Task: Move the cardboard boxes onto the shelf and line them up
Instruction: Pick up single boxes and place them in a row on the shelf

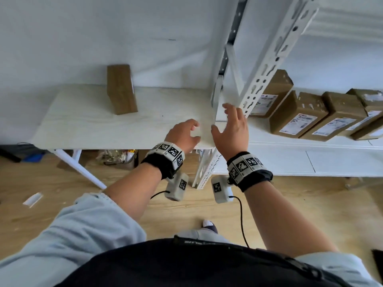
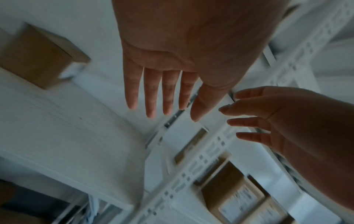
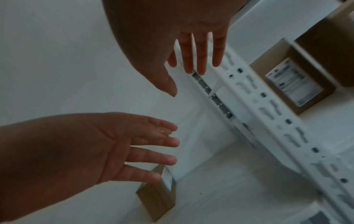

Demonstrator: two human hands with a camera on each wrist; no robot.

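One brown cardboard box (image 1: 122, 90) stands upright at the back of the white table (image 1: 99, 129); it also shows in the wrist views (image 2: 38, 57) (image 3: 157, 201). Several labelled boxes (image 1: 298, 114) lie in a row on the white shelf (image 1: 290, 158) to the right. My left hand (image 1: 193, 131) and right hand (image 1: 220, 119) hover side by side over the table's right front corner, beside the shelf post (image 1: 267, 65). Both hold nothing. The left hand's fingers (image 2: 151, 94) are straight, and the right hand's fingers (image 3: 199, 56) are spread.
The perforated white post and its diagonal brace rise just right of my hands. Bags and clutter (image 1: 116, 157) lie under the table, and a white strip (image 1: 32, 199) lies on the wooden floor. A white wall backs the table and shelf.
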